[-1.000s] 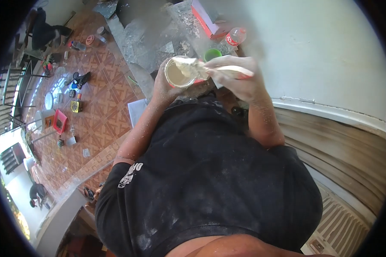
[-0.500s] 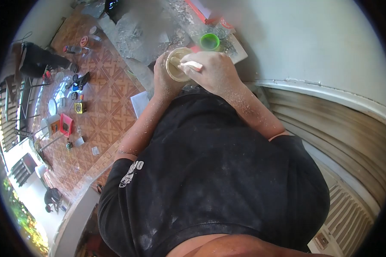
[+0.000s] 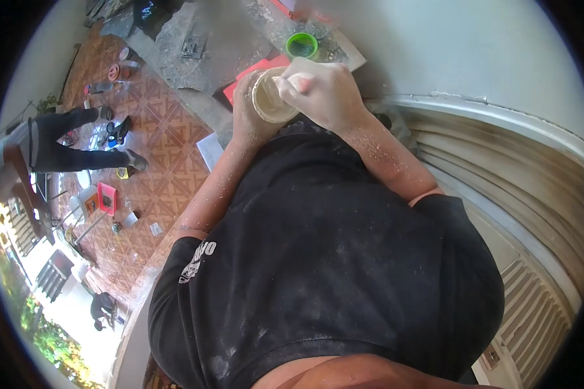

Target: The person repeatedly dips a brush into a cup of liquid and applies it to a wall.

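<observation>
My left hand (image 3: 245, 117) is wrapped round a pale tub (image 3: 259, 107), with its opening tilted toward me. Specks of white cover both hands and forearms. My right hand (image 3: 328, 94) grips a whitish tool handle with a reddish end (image 3: 302, 82) at the tub's mouth. The tool's working end is hidden, so its kind cannot be made out. Flat red material (image 3: 272, 63) shows behind the tub. A green-rimmed container (image 3: 301, 36) stands on the spattered grey surface (image 3: 220, 81) beyond my hands.
At left, a person in dark trousers (image 3: 71, 144) is on the tiled floor (image 3: 165, 139). A red tray (image 3: 107, 198), a bottle (image 3: 99, 87) and other items lie there. Farther off, another person (image 3: 102, 308) bends over. A pale wall (image 3: 461, 52) rises at right.
The other person has stepped further into view at left. The tool handle has turned and shows more end-on. Red material now shows behind the tub; the view has shifted slightly.
</observation>
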Demonstrator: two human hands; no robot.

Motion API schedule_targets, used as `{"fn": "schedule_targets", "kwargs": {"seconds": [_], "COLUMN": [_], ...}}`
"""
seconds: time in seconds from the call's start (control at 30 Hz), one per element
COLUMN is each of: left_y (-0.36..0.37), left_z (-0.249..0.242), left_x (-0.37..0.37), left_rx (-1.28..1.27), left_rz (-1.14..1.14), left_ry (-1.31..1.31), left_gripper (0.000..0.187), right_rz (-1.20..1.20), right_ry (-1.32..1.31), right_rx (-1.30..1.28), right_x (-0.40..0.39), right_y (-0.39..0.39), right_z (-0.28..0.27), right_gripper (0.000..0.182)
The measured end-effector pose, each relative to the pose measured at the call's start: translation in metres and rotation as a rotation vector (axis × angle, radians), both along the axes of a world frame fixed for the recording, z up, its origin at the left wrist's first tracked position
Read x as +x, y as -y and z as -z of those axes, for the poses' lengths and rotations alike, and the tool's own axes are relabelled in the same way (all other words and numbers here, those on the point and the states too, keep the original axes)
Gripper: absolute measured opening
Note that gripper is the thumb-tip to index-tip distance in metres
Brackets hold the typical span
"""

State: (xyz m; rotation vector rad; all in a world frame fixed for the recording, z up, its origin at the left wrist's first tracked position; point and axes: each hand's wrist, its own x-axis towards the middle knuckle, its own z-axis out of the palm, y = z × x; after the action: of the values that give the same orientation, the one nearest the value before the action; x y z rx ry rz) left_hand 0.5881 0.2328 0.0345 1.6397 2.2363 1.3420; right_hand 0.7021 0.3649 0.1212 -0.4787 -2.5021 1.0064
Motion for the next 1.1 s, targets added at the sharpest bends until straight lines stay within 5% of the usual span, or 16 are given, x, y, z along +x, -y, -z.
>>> {"fn": "schedule_targets", "kwargs": {"seconds": [0.13,0.27,0.5,0.6,0.73,0.97,1.07,1.1], "left_y": [-0.023,-0.041,-0.098,-0.121,-0.142,-0.171,-0.176,-0.178], "left_z": [0.004,-0.003,-0.010,-0.020,-0.038,-0.024,-0.028,-0.024], "left_x": [0.013,0.013,-0.011,-0.012,-0.006,0.008,0.013,0.014], "left_rx": [0.140,0.170,0.044,0.013,-0.123,-0.111,-0.144,-0.105], "left_rz": [-0.033,-0.066,0.029,-0.121,0.007,0.009,0.029,0.104], "left_ry": [0.374,0.617,0.352,0.151,0.253,0.303,0.313,0.500], "left_gripper": [0.070,0.082,0.079,0.078,0.088,0.080,0.078,0.076], "right_rz": [0.108,0.277,0.319,0.425,0.397,0.458,0.533,0.574], "right_ry": [-0.186,-0.231,-0.312,-0.420,-0.503,-0.326,-0.514,-0.554], "right_rx": [-0.164,-0.758,-0.746,-0.705,-0.626,-0.327,-0.654,-0.799], "right_x": [0.013,0.025,0.052,0.058,0.064,0.084,0.094,0.098], "right_y": [-0.022,-0.053,-0.097,-0.113,-0.130,-0.148,-0.152,-0.153], "right_z": [0.004,0.001,0.017,0.008,0.004,-0.008,-0.015,-0.020], "right_gripper": [0.023,0.016,0.016,0.014,0.017,0.016,0.018,0.020]}}
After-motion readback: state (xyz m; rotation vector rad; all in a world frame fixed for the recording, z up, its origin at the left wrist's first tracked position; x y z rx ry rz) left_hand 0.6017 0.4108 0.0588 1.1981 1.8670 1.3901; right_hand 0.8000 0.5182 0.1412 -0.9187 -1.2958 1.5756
